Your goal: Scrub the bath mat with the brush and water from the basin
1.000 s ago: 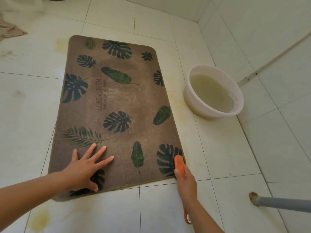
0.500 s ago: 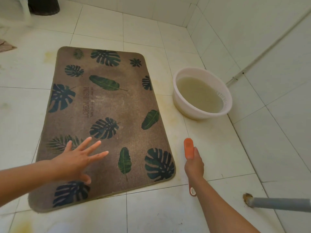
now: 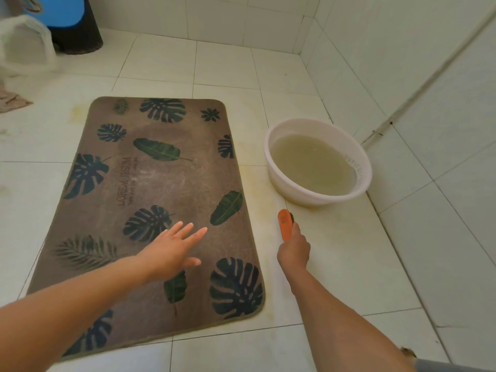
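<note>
Right hand gripping brush, near basin

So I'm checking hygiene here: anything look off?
Yes. The water in the basin is cloudy and yellowish, and yellow stains mark the floor between it and the mat.

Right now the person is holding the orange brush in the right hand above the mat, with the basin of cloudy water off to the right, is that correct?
Not quite: in the head view the right hand holds the orange brush over bare floor tiles, between the mat and the basin, not above the mat. The rest is right.
</note>
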